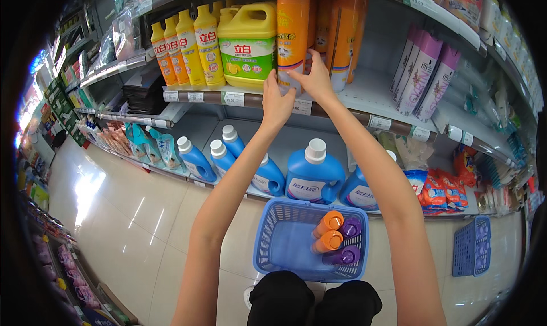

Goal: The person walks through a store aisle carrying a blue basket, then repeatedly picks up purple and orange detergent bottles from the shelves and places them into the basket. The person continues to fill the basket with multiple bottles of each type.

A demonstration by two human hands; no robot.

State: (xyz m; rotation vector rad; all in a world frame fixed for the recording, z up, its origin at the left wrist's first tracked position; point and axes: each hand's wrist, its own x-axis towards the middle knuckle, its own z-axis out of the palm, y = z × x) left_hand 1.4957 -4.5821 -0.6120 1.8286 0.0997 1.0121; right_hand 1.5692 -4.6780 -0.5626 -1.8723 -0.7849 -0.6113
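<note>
At the front edge of the middle shelf stands a tall orange aerosol can (292, 22), upright, its top cut off by the view's edge. My left hand (277, 101) is at the can's lower left side, fingers and thumb against its base. My right hand (317, 80) grips the lower right side, thumb across the front and fingers reaching behind. More orange cans (342, 40) stand just to the right and behind. Close on the left is a yellow jug of dish detergent (248, 44). Below, a blue plastic basket (284, 236) contains two orange-capped and two purple-capped cans (351, 227).
Yellow detergent bottles (209, 48) line the shelf at left; purple-and-white spray cans (421, 78) lean at right. Blue laundry detergent bottles (314, 176) fill the bottom shelf behind the basket. A second blue basket (470, 249) stands on the tiled floor (171, 223) at right.
</note>
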